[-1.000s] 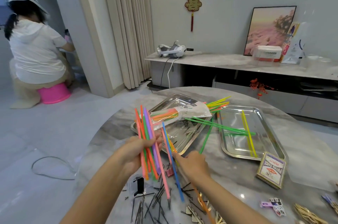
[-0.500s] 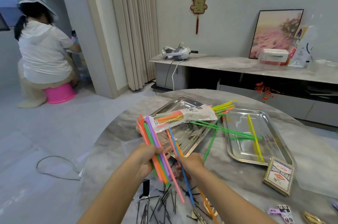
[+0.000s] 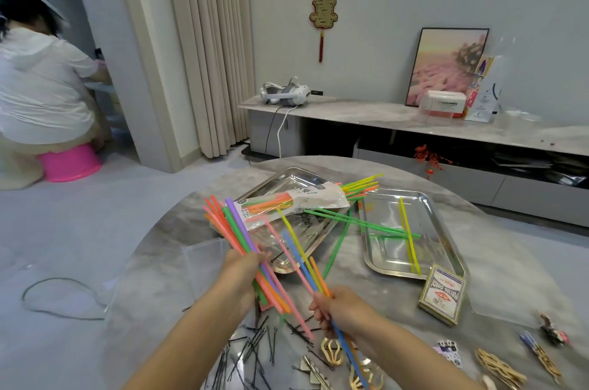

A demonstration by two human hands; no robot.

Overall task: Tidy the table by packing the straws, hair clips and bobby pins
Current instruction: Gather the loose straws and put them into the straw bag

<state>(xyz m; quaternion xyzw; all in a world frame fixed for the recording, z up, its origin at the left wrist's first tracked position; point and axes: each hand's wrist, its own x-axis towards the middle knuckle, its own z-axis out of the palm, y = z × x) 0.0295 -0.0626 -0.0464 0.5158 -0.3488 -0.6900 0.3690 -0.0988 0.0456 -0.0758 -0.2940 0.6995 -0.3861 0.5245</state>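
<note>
Left hand [image 3: 243, 275] grips a straw bundle [image 3: 236, 227]; right hand [image 3: 342, 308] pinches a few more straws [image 3: 303, 265]. At twelve o'clock a steel tray [image 3: 296, 180] carries the straw packet [image 3: 306, 198]; at two o'clock a second tray [image 3: 389, 249] holds yellow and green straws [image 3: 406, 230]. Bobby pins [image 3: 255, 348] and hair clips [image 3: 333, 353] lie at six on the table [image 3: 165, 262].

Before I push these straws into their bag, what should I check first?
1. Left hand grip on the straw bundle: ok, fingers wrapped round it.
2. Right hand holding its loose straws: ok.
3. Bundle ends level: not ok, they fan out.
4. Straw bag mouth open: cannot tell.
5. All straws gathered: not ok, green and yellow straws lie across the right tray.
</note>
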